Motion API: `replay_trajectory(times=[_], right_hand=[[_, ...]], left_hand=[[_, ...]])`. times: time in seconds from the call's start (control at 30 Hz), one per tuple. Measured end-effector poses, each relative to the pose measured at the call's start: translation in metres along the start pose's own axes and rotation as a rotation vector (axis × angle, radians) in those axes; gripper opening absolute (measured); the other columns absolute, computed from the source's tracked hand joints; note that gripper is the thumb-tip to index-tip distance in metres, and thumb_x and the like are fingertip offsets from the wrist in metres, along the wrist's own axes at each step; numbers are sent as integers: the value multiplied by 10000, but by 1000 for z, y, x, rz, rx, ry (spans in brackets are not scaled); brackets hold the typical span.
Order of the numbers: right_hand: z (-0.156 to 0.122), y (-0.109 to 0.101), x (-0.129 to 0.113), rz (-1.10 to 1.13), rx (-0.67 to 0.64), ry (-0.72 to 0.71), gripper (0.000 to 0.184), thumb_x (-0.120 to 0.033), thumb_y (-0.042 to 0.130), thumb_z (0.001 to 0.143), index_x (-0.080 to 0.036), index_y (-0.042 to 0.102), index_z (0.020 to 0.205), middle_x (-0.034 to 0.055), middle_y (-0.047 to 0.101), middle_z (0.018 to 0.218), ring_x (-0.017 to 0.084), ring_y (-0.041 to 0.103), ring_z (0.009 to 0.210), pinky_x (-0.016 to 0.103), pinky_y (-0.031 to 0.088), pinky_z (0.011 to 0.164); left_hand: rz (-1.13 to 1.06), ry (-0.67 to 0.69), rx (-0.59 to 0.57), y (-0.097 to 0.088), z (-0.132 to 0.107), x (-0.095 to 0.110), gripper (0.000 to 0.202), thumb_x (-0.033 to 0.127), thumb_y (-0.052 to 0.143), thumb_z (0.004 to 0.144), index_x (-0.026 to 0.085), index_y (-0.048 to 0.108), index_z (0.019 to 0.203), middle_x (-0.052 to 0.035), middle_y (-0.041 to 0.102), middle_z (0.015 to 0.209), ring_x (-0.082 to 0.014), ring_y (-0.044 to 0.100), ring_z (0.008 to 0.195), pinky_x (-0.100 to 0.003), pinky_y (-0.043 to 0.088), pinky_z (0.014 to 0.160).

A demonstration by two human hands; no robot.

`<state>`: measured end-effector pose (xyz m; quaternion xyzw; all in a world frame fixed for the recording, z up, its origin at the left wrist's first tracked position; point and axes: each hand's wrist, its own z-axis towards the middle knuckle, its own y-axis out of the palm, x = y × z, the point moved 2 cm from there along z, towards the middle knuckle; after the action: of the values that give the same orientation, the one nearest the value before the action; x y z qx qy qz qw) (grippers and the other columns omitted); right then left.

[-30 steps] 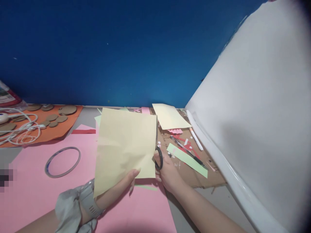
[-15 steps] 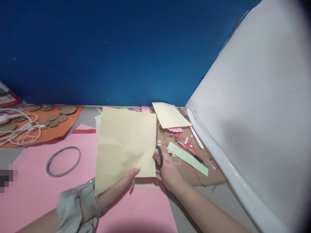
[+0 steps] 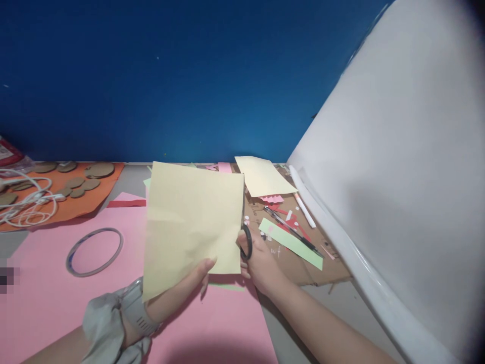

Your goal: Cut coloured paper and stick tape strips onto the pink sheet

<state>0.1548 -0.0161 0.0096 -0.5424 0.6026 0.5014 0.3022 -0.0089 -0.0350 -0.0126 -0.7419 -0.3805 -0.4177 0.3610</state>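
A large pale yellow sheet of paper [image 3: 189,217] is held up in front of me, tilted toward the camera. My left hand [image 3: 202,270] grips its lower edge, thumb on the front and fingers behind. At the sheet's right edge, my right hand [image 3: 255,255] is closed round the scissors [image 3: 247,242]; a black handle loop shows. Their dark blades run up along the paper's right edge, mostly hidden. Beneath lies pink paper [image 3: 102,313].
A second yellow sheet [image 3: 265,177], a green strip [image 3: 291,243], a black pen [image 3: 293,230] and scraps lie on cardboard [image 3: 326,275] at right. Left are a roll of tape [image 3: 94,273], white cables [image 3: 28,197] and cardboard discs [image 3: 99,170] on orange paper. A white panel [image 3: 409,151] slopes at right.
The whole view has shifted slightly, so things sit a little further left and higher. Both hands keep their hold on the paper and the scissors.
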Motion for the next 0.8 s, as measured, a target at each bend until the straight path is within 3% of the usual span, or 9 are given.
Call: replay_trajectory(times=[0.13, 0.27, 0.4, 0.5, 0.6, 0.7, 0.8], right_hand=[[2, -1, 2, 4, -50, -44, 449, -627, 548, 773, -214, 392, 691, -118, 293, 460, 36, 210, 364, 132, 202, 313], [3, 0, 3, -1, -195, -30, 391, -567, 502, 838, -192, 477, 729, -103, 368, 443, 35, 262, 323, 139, 209, 304], [-2, -3, -2, -69, -387, 24, 458, -612, 523, 809, -155, 531, 767, -69, 452, 474, 50, 372, 327, 156, 285, 310], [-7, -5, -3, -69, -683, 116, 598, -700, 481, 772, -116, 575, 863, 9, 573, 551, 92, 501, 370, 185, 379, 337], [-10, -7, 0, 69, -925, 238, 794, -831, 388, 685, -99, 583, 922, 103, 658, 697, 134, 580, 421, 232, 454, 378], [-9, -8, 4, 162, -1026, 313, 951, -917, 372, 548, -93, 558, 985, 183, 681, 838, 197, 642, 499, 303, 508, 423], [-8, -10, 7, 184, -1044, 353, 1006, -943, 382, 478, -97, 528, 1004, 217, 678, 880, 246, 671, 566, 365, 536, 469]], left_hand=[[-2, -11, 41, -5, 2, 8, 601, 634, 321, 860, 210, 444, 453, 13, 501, 530, -150, 506, 587, -281, 408, 730], [-27, 59, 333, -19, 5, 21, 628, 644, 296, 861, 223, 390, 404, 20, 416, 431, -137, 455, 493, -272, 416, 651], [-74, 150, 494, -28, 9, 22, 592, 619, 311, 871, 231, 398, 432, 24, 436, 435, -136, 450, 478, -257, 421, 591], [-107, 159, 491, -29, 10, 22, 605, 626, 299, 871, 231, 400, 424, 19, 426, 422, -134, 447, 459, -252, 425, 552], [-224, 158, 450, -26, 8, 27, 634, 662, 281, 852, 234, 391, 396, 14, 385, 388, -130, 420, 398, -262, 389, 441], [-377, 187, 453, -24, 8, 29, 604, 660, 353, 833, 229, 426, 417, 17, 390, 395, -120, 394, 351, -273, 354, 374], [-534, 220, 394, -22, 9, 25, 523, 610, 408, 844, 210, 542, 533, 5, 476, 451, -135, 448, 385, -281, 410, 392]])
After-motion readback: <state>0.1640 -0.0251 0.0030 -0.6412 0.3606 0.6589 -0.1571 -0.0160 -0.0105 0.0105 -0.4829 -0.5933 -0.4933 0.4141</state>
